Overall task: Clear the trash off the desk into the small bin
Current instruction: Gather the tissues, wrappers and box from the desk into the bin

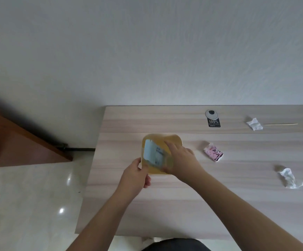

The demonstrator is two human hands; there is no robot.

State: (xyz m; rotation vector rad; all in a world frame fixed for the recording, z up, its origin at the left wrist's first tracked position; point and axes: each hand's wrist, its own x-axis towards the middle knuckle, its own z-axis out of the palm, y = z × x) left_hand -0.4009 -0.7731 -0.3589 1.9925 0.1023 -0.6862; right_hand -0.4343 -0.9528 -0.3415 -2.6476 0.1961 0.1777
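Observation:
A small yellow bin (165, 140) stands on the pale wooden desk (183, 205), left of its middle. My left hand (136, 176) grips the bin's near left rim. My right hand (181, 160) is over the bin's right side, fingers pressed on a light blue and white packet (153, 153) that sits in the bin's mouth. Loose trash lies to the right: a pink wrapper (213, 152), a crumpled white tissue (255, 124) near the back, and a crumpled clear-white wrapper (290, 178).
A black "100%" tag (214, 123) lies by a round grey cable cap (211, 113) at the back. A thin wooden stick (281, 124) lies right of the tissue. The desk's left edge drops to a glossy tiled floor (29, 196); a brown door (11, 142) stands far left.

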